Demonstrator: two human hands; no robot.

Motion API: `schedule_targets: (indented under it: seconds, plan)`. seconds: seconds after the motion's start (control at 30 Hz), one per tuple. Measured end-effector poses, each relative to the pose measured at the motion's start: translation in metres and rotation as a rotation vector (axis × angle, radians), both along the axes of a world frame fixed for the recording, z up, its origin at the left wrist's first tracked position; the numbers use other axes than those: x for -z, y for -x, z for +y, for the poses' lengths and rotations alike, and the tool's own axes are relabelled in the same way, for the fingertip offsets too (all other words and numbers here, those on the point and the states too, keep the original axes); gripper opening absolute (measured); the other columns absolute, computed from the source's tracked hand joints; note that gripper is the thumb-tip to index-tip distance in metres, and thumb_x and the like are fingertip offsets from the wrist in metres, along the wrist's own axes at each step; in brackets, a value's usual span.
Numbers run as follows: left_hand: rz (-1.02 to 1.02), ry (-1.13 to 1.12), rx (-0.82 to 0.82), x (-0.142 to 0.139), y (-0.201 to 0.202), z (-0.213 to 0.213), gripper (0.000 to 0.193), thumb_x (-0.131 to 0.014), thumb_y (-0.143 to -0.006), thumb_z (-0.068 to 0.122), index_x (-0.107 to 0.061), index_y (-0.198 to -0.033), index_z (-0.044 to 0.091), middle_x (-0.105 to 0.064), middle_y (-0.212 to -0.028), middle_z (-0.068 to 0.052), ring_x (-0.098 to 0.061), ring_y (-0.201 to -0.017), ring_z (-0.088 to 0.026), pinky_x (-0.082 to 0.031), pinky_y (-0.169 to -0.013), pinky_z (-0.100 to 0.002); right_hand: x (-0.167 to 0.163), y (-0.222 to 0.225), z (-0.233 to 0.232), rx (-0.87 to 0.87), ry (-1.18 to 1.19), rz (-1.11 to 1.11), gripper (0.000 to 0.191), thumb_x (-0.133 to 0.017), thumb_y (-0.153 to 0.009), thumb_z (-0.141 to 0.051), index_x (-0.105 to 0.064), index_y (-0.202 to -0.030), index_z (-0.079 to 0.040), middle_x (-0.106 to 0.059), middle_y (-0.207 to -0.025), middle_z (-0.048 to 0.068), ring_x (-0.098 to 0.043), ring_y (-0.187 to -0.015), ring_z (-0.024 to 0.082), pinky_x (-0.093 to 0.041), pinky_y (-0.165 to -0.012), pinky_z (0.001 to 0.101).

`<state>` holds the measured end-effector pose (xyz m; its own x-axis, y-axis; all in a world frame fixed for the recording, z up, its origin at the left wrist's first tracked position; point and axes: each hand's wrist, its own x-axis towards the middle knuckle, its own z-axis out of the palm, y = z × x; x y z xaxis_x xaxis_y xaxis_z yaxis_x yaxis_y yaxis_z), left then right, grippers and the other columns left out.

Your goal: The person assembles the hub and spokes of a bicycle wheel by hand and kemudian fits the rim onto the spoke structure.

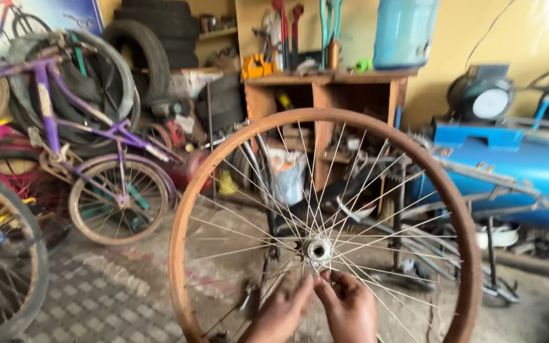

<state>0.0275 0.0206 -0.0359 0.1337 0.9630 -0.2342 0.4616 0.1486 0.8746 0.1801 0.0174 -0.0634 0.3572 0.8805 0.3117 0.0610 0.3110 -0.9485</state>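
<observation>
A rusty spoked wheel (pixel 325 228) stands upright, its flat face toward the camera and hub (pixel 318 249) axis pointing at the viewer, while the left hand (pixel 282 311) and right hand (pixel 349 308) pinch spokes just below the hub, above patterned floor (pixel 106 292) in a cluttered bicycle workshop.

Patterned floor (pixel 106 295) under purple bicycle (pixel 106 171)

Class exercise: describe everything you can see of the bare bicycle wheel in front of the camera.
The bicycle wheel stands upright with no tyre. Its rim looks rusty brown; thin silvery spokes run to a metal hub at the centre. The left hand and right hand meet just below the hub, fingers among the spokes. The wheel's bottom is out of frame.
</observation>
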Motion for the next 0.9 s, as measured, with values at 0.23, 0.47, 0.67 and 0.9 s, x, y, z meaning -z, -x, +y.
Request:
schedule_targets:
  seconds: [0.23, 0.47, 0.67, 0.9]
  plan:
    - [-0.686, -0.395, 0.038, -0.019, -0.02, 0.041, 0.072, -0.043, -0.1, 0.062, -0.073, -0.101, -0.003, -0.073, -0.081, -0.01, -0.067, -0.064, -0.015, -0.054, -0.056, -0.032, -0.098, -0.026, -0.028, -0.169, -0.073, -0.321, 0.033, -0.08, -0.085, -0.019, -0.076, -0.111, 0.0, -0.082, -0.081, 0.006, -0.07, -0.072, 0.008, -0.057, -0.068, 0.0261]
    - [-0.948, -0.413, -0.035, -0.043, -0.04, 0.054, 0.059, -0.051, -0.095, 0.055, -0.069, -0.094, -0.001, -0.068, -0.073, -0.008, -0.062, -0.059, -0.017, -0.053, -0.056, -0.034, -0.171, -0.041, -0.058, -0.111, -0.331, -0.569, 0.027, -0.078, -0.091, -0.013, -0.077, -0.116, -0.003, -0.081, -0.084, 0.005, -0.071, -0.078, 0.008, -0.057, -0.071, 0.0266]
    - [-0.986, -0.42, -0.066, -0.031, -0.043, 0.056, 0.058, -0.053, -0.093, 0.056, -0.071, -0.101, 0.002, -0.061, -0.071, -0.005, -0.054, -0.059, -0.016, -0.05, -0.056, -0.034, -0.154, -0.019, -0.054, -0.019, -0.084, -0.431, 0.044, -0.086, -0.082, -0.016, -0.081, -0.126, -0.018, -0.043, -0.049, -0.005, -0.036, -0.048, 0.006, -0.027, -0.05, 0.027]
    - [-0.834, -0.482, -0.111, -0.028, -0.034, 0.059, 0.059, -0.051, -0.096, 0.055, -0.071, -0.112, 0.002, -0.064, -0.075, -0.007, -0.057, -0.062, -0.015, -0.051, -0.059, -0.032, -0.157, -0.007, -0.037, -0.067, -0.066, -0.596, 0.041, -0.086, -0.086, -0.02, -0.077, -0.126, -0.022, -0.051, -0.047, 0.0, -0.042, -0.047, 0.006, -0.034, -0.051, 0.0257]
